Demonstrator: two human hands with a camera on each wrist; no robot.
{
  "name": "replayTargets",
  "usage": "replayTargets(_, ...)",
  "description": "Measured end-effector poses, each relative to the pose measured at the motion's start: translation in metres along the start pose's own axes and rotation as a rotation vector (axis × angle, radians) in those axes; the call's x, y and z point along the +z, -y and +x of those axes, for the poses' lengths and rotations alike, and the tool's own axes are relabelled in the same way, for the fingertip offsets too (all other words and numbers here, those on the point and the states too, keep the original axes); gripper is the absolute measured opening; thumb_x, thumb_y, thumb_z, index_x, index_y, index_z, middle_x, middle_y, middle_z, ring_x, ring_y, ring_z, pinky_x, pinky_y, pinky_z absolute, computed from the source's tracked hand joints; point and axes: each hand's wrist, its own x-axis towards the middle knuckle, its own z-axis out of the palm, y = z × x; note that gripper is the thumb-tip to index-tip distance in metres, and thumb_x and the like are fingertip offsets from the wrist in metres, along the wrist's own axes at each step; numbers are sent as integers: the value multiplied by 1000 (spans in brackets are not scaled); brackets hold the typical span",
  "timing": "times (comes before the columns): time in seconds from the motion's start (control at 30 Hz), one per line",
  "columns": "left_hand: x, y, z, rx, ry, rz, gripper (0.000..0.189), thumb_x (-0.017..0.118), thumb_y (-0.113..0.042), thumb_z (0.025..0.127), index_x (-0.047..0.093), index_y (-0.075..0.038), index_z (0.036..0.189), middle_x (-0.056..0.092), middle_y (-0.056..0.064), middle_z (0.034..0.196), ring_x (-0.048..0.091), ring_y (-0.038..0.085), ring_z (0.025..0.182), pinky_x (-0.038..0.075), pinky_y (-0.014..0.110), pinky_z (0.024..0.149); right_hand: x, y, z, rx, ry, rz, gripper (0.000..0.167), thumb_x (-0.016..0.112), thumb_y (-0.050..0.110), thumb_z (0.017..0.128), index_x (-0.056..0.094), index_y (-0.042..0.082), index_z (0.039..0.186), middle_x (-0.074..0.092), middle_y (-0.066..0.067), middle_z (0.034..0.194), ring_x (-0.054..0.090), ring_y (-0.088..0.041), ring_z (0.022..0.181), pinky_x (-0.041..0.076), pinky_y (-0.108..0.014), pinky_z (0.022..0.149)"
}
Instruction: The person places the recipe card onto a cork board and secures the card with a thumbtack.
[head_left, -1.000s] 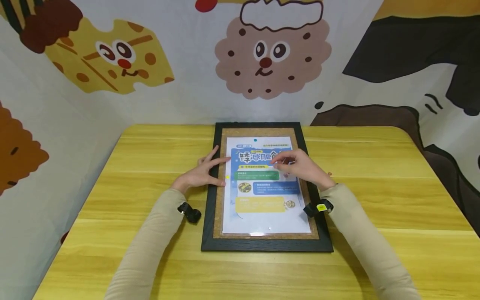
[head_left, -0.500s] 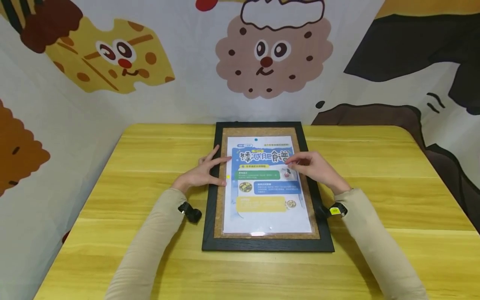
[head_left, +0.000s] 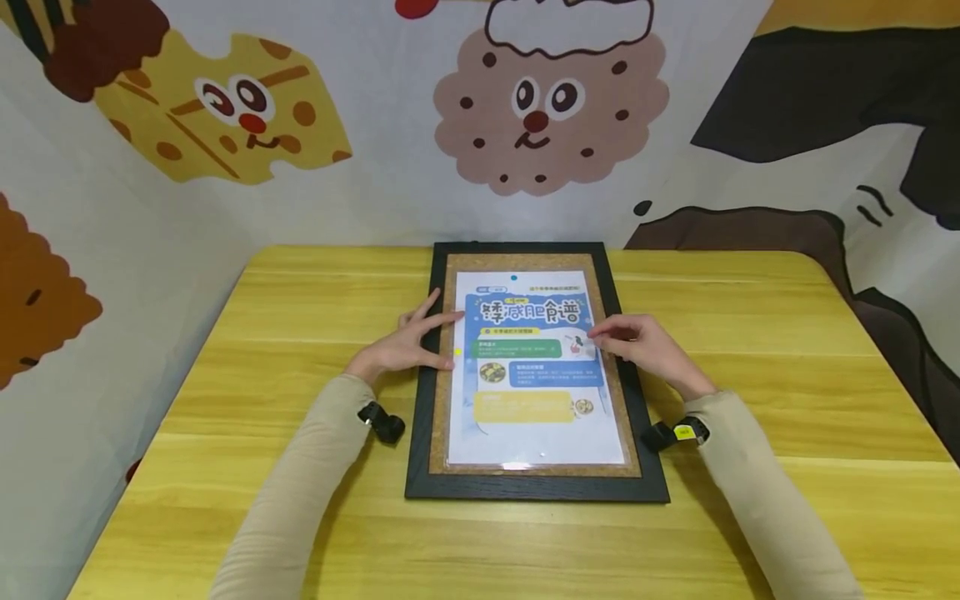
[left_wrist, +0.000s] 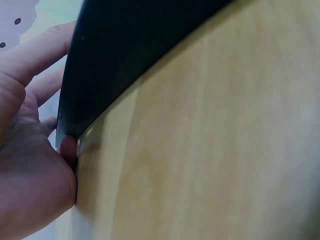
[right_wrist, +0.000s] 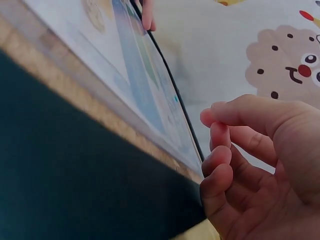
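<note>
A printed sheet in a clear sleeve lies on a cork board with a black frame. Spread fingers of my left hand rest over the frame's left side and touch the sheet's left edge. In the left wrist view, that hand lies against the frame's outer side. At the sheet's right edge is my right hand, thumb and forefinger tips together. The right wrist view shows its fingers curled; whether something small sits between the tips cannot be made out.
A blue dot marks the sheet's top edge, a yellow dot its left edge. A small pale spot shows near the bottom. The wooden table meets a cartoon-printed cloth wall behind the board.
My right hand has moved right and slightly toward me, from over the sheet's title to its right edge, fingertips still together. The left hand has stayed in place.
</note>
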Motion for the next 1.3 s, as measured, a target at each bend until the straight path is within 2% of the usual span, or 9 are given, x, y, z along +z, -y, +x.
replayTargets(0.1, 0, 0, 1, 1, 4, 2, 82, 80, -27, 81, 37, -21, 151, -18, -2, 160, -11, 42, 139, 11, 72, 102, -2, -3, -4, 12, -24, -10, 23, 62, 10, 95, 68, -4, 112, 63, -19, 114, 53, -30, 92, 46, -27, 74)
replayTargets(0.17, 0, 0, 1, 2, 6, 1, 82, 80, -27, 81, 38, -21, 150, -18, -2, 160, -11, 42, 140, 11, 72, 102, -5, -14, -4, 15, -40, -11, 23, 62, 14, 96, 69, -2, 112, 64, -17, 114, 54, -28, 93, 46, -27, 75)
replayTargets(0.4, -2, -1, 0, 9, 14, 4, 81, 79, -27, 81, 38, -21, 150, -19, -2, 160, -13, 43, 139, 10, 72, 102, -16, -22, -13, 47, -90, -14, 25, 62, 18, 96, 68, -1, 112, 65, -16, 111, 56, -25, 92, 47, -26, 75)
replayTargets(0.6, -1, -1, 0, 15, 12, 1, 81, 79, -27, 81, 38, -21, 150, -19, -1, 160, -13, 43, 139, 11, 72, 101, -28, -26, -19, 36, -134, -27, 25, 62, 17, 96, 68, -1, 112, 65, -18, 108, 57, -27, 82, 45, -27, 60)
replayTargets(0.7, -1, -2, -1, 16, 12, 4, 81, 79, -27, 81, 38, -21, 151, -19, -1, 160, -13, 43, 139, 11, 73, 101, -34, -27, -21, 34, -144, -27, 26, 62, 16, 96, 68, -2, 113, 65, -20, 108, 57, -28, 81, 46, -28, 59)
replayTargets(0.87, -1, -2, -2, 18, 13, 3, 81, 79, -27, 81, 37, -21, 151, -19, -1, 160, -13, 44, 139, 11, 73, 101, -42, -32, -26, 44, -151, -57, 27, 62, 16, 96, 67, -3, 115, 65, -21, 112, 60, -26, 88, 49, -26, 65)
replayTargets(1.13, 0, -1, -1, 20, 16, 4, 81, 79, -27, 82, 37, -21, 151, -19, -1, 160, -13, 44, 139, 11, 73, 101, -52, -42, -34, 15, -152, -77, 24, 62, 12, 95, 68, -3, 113, 66, -21, 107, 61, -20, 76, 47, -24, 62)
replayTargets(1.3, 0, -1, -1, 24, 14, 3, 80, 79, -26, 82, 37, -21, 151, -19, -1, 160, -13, 44, 139, 11, 73, 101, -58, -49, -39, 36, -155, -96, 23, 62, 11, 95, 68, -4, 112, 67, -21, 104, 61, -18, 73, 47, -26, 58)
